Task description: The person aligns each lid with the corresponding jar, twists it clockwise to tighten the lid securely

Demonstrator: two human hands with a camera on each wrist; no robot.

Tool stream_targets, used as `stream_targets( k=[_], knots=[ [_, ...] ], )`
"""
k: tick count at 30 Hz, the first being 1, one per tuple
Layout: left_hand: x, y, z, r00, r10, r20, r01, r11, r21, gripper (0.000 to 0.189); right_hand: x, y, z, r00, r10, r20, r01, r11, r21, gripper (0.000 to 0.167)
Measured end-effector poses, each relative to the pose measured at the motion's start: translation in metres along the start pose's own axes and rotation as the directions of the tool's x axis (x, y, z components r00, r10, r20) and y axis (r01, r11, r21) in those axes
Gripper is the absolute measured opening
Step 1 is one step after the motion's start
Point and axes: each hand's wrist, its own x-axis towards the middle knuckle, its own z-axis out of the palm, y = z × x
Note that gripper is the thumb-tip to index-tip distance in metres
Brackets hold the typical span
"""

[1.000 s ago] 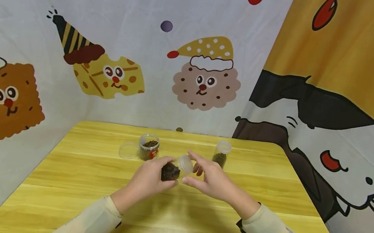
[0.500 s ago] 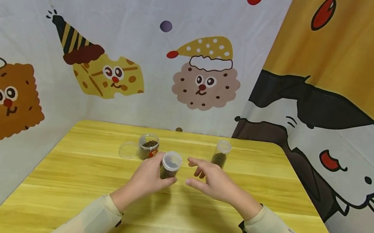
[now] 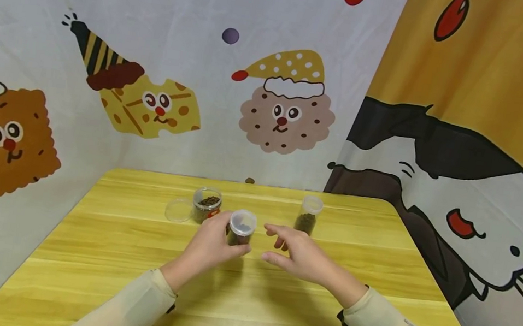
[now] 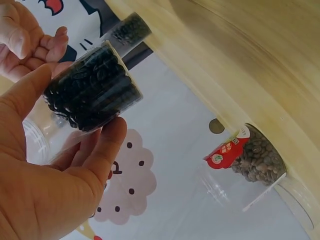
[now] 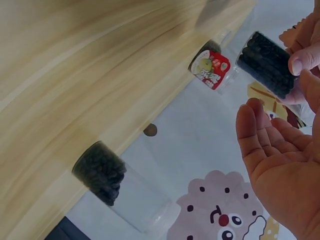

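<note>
My left hand [image 3: 211, 242] grips a small clear jar [image 3: 242, 227] with a whitish translucent lid, thumb on the near side and fingers on the far side. The jar stands upright in the grasp, over the middle of the table. Dark, bean-like pieces fill its lower part, as the left wrist view shows on the jar [image 4: 95, 90]. Just right of it, my right hand [image 3: 301, 255] hovers with nothing in it. Its fingers are loosely bent and its palm turns toward the jar; the right wrist view shows the bare palm [image 5: 282, 167].
Behind my left hand stands an open, wide clear jar [image 3: 206, 210] of brown pieces with a red label [image 5: 220, 70]. A clear round lid [image 3: 178, 210] lies left of it. A taller clear tube [image 3: 306, 219], partly filled with dark pieces, stands beyond my right hand on the wooden table [image 3: 120, 254].
The jar in my left hand has turned from tilted toward the right hand to upright, then shifted slightly right. My right hand has come away from its lid and stays beside it.
</note>
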Motion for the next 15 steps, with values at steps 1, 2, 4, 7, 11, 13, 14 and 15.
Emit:
stream_targets(
  k=[1, 2, 4, 7, 11, 13, 14, 15],
  knots=[
    [0.002, 0.0, 0.001, 1.0, -0.011, 0.004, 0.011, 1.0, 0.002, 0.064, -0.001, 0.002, 0.0, 1.0, 0.002, 0.001, -0.002, 1.0, -0.003, 0.066],
    [0.004, 0.0, 0.002, 1.0, -0.021, 0.011, 0.021, 1.0, 0.001, 0.064, -0.002, 0.003, 0.0, 1.0, -0.003, 0.0, 0.003, 1.0, -0.01, 0.066],
    [0.009, 0.0, 0.003, 0.999, -0.038, 0.024, 0.038, 0.999, -0.001, 0.063, -0.003, 0.007, -0.001, 1.0, 0.01, 0.009, -0.01, 1.0, -0.023, 0.066],
    [0.017, 0.0, 0.007, 0.998, -0.057, 0.041, 0.058, 0.998, -0.017, 0.064, -0.007, 0.014, -0.001, 0.999, 0.028, 0.028, -0.027, 0.998, -0.056, 0.065],
    [0.028, 0.0, 0.013, 0.993, -0.093, 0.069, 0.096, 0.994, -0.05, 0.07, -0.011, 0.024, -0.001, 0.997, 0.06, 0.057, -0.054, 0.993, -0.109, 0.061],
    [0.034, 0.001, 0.018, 0.989, -0.117, 0.087, 0.122, 0.991, -0.058, 0.073, -0.013, 0.029, -0.002, 0.994, 0.08, 0.071, -0.071, 0.99, -0.126, 0.058],
    [0.037, 0.001, 0.02, 0.988, -0.124, 0.095, 0.13, 0.99, -0.06, 0.074, -0.014, 0.031, -0.002, 0.993, 0.093, 0.077, -0.082, 0.988, -0.131, 0.057],
    [0.041, 0.001, 0.023, 0.987, -0.13, 0.099, 0.136, 0.989, -0.056, 0.075, -0.015, 0.034, -0.002, 0.991, 0.104, 0.081, -0.093, 0.986, -0.136, 0.057]
  ],
)
